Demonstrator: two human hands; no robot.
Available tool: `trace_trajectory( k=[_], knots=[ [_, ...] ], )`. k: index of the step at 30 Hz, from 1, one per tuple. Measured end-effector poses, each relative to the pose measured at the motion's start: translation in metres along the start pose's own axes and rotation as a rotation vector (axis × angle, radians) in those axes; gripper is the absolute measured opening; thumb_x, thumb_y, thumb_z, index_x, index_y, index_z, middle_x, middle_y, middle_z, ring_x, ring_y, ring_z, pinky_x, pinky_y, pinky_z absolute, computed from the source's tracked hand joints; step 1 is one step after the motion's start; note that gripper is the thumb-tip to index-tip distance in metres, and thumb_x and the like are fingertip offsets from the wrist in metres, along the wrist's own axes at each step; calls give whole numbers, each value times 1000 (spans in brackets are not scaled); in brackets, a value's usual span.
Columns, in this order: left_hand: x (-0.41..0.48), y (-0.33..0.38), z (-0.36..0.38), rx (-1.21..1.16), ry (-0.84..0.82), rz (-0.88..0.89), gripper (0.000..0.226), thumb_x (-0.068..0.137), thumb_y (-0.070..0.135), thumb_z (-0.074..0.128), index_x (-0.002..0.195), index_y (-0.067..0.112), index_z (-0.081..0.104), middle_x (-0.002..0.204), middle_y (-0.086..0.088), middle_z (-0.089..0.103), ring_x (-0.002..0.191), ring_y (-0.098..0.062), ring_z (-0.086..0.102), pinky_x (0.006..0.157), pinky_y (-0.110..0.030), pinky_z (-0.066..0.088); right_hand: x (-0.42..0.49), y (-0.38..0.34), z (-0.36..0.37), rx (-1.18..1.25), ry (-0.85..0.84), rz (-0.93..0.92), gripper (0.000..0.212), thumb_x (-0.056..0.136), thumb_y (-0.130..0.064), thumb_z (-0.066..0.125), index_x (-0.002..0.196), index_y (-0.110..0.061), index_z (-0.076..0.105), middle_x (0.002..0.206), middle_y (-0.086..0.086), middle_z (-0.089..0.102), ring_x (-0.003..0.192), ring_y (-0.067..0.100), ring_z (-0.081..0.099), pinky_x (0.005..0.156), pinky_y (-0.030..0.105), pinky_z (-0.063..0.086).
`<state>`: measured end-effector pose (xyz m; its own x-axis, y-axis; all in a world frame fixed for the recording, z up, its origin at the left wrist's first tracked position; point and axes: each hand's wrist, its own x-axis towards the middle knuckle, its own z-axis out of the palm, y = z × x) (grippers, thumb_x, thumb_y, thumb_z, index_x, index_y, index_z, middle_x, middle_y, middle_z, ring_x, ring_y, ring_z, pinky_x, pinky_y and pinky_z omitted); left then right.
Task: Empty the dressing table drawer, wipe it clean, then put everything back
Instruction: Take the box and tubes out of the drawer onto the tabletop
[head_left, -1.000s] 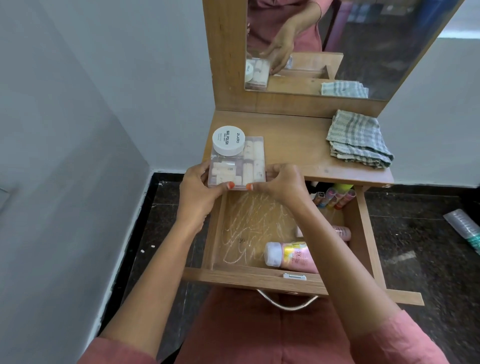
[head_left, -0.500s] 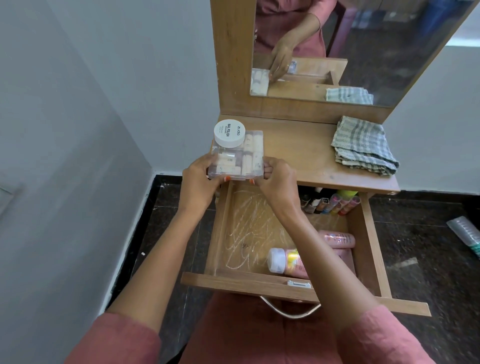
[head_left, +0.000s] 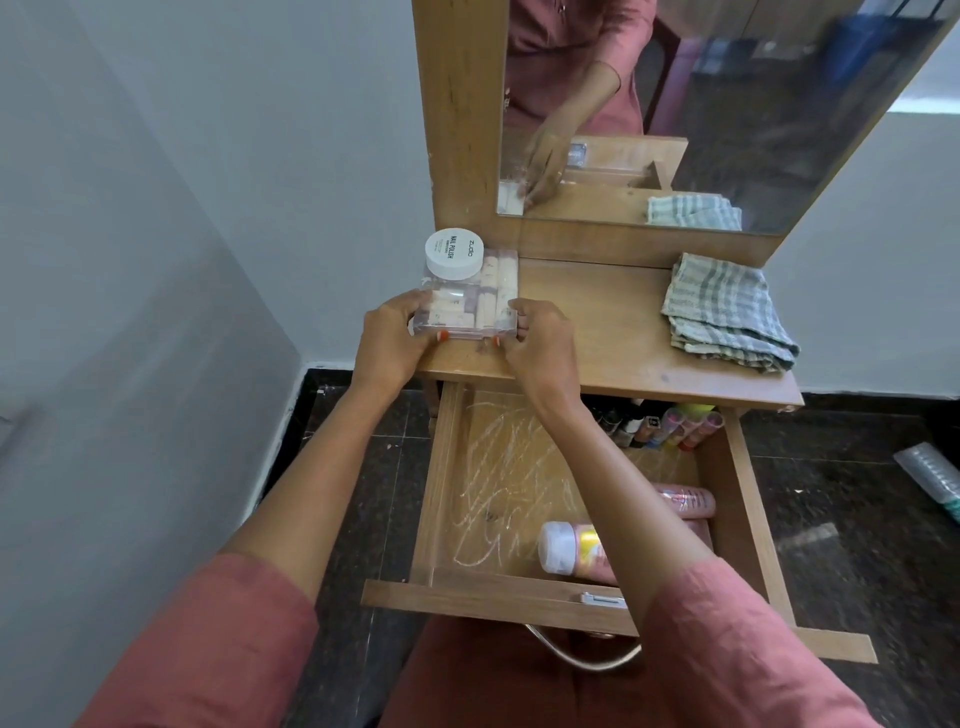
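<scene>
both hands, left hand (head_left: 387, 338) and right hand (head_left: 540, 340), fingers pinching the clear plastic box of pale sticks (head_left: 470, 301) with a white round jar (head_left: 454, 253) on top, at the tabletop's (head_left: 597, 322) left front; emptying barely begun, i'd say; pink bottles (head_left: 576, 548) and small tubes (head_left: 670, 426) remain in the chalk-scrawled wooden drawer (head_left: 509, 488); folded checked cloth (head_left: 724, 312) waits.

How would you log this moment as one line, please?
phase: emptying | both hands set clear box with jar on tabletop | drawer: bottles remain
</scene>
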<state>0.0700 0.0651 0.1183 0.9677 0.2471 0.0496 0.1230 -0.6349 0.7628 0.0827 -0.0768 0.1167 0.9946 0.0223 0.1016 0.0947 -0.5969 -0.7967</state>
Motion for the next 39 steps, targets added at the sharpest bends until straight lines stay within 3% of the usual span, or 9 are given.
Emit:
trace_trajectory(
  k=[13,17,21,23,26,30,34,36,39],
  knots=[
    [3,5,0,43,-12,-26,45,86,9,59,130,9,48,137,-9,50,125,-26,46,104,-33,37,5,4,9,-17,34,-25,37,85,-4,61,121,-4,55,121,13,56,105,23,58,84,25,47],
    [-6,7,3,75,65,-5,42,87,8,57,128,6,49,136,-10,50,125,-24,46,102,-24,34,0,7,9,21,43,-26,39,86,-1,59,124,-4,53,123,12,54,104,24,59,90,32,51],
    [-26,9,9,59,143,55,39,88,2,53,127,4,49,135,-11,50,126,-22,45,98,-11,23,-11,12,4,10,47,-46,38,88,-1,55,126,-3,51,125,11,54,108,21,56,93,27,47],
    [-35,11,12,39,175,80,38,88,0,50,126,5,50,133,-10,51,125,-21,46,100,-13,28,-17,14,1,5,65,-71,35,88,-1,54,123,-3,53,123,11,56,110,19,55,92,24,45],
    [-53,18,19,-1,190,143,36,88,-2,49,123,7,54,128,-9,54,119,-19,50,104,-23,36,-27,20,-7,17,91,-99,27,88,-1,55,115,-3,58,114,10,59,96,10,54,84,21,47],
    [-78,26,37,-17,135,208,33,87,1,50,118,10,58,123,-6,57,115,-17,54,103,-31,41,-44,33,-21,34,76,-100,16,85,-1,58,100,-2,65,99,8,64,83,7,52,79,25,50],
    [-100,30,57,-3,46,231,29,87,5,53,114,12,61,117,-2,60,110,-13,55,98,-18,38,-63,53,-41,35,3,-44,15,82,2,59,94,-3,68,90,7,68,78,8,56,75,18,46],
    [-109,29,67,25,-54,208,29,87,8,55,115,14,60,118,1,59,110,-11,54,93,-14,37,-71,68,-53,-5,-58,-31,16,81,2,61,94,-2,68,92,8,70,81,10,59,77,18,46],
    [-117,26,81,71,-282,113,32,85,11,59,117,14,59,123,-1,58,116,-15,52,100,-21,38,-79,94,-69,-89,-154,18,19,81,0,63,100,-1,68,97,10,70,89,15,63,82,22,48]
  ],
)
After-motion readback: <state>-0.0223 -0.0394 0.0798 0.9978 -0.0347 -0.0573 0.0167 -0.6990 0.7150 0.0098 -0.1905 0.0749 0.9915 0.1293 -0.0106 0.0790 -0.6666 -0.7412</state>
